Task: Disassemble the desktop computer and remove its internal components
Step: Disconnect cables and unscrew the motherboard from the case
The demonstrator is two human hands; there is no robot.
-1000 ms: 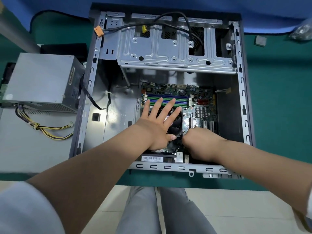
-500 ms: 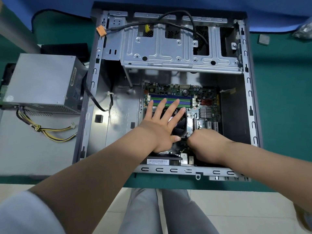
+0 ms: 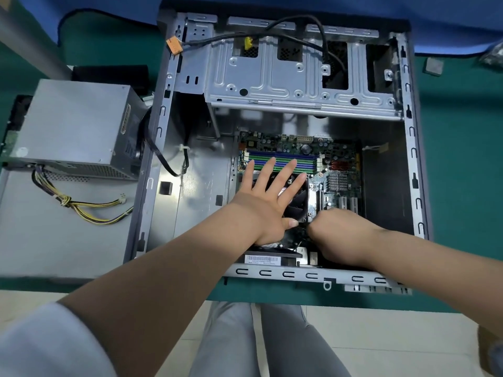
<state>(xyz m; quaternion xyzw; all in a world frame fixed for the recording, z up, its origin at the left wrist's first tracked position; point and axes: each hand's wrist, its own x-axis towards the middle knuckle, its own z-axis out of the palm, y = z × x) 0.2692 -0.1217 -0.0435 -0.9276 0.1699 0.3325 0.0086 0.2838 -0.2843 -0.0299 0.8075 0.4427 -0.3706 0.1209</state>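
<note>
Fingers (image 3: 272,170) of the left hand (image 3: 268,210) are straight and spread, palm flat on the black CPU cooler fan (image 3: 298,202), tips reaching over the blue and green RAM slots (image 3: 283,161). Right hand (image 3: 336,235) is curled into a fist just right of the fan's near corner, knuckles up; what it pinches, if anything, is hidden under the hand, can't tell.

Fan sits on the motherboard (image 3: 340,156), which lies flat on the floor of the open desktop case (image 3: 160,126), toward its near right part. Small finned heatsink (image 3: 337,182) is right of the fan, red connectors (image 3: 340,165) just beyond that heatsink. Barcode label (image 3: 262,259) is at the case's near edge, below the left wrist.

Far side of the fan: silver drive cage (image 3: 272,83) spans the case, black cable (image 3: 321,31) looped over it, ending in an orange connector (image 3: 174,45) at the case's far left rail. Yellow clip (image 3: 248,42) shows in a cage cutout.

Outside the case, well left of the fan: grey power supply unit (image 3: 73,126), its yellow and black wire bundle (image 3: 89,209) lying on a grey panel (image 3: 40,240). All on a green mat (image 3: 462,159). Small grey square piece (image 3: 434,66) sits on the mat beyond the case's far right corner.
</note>
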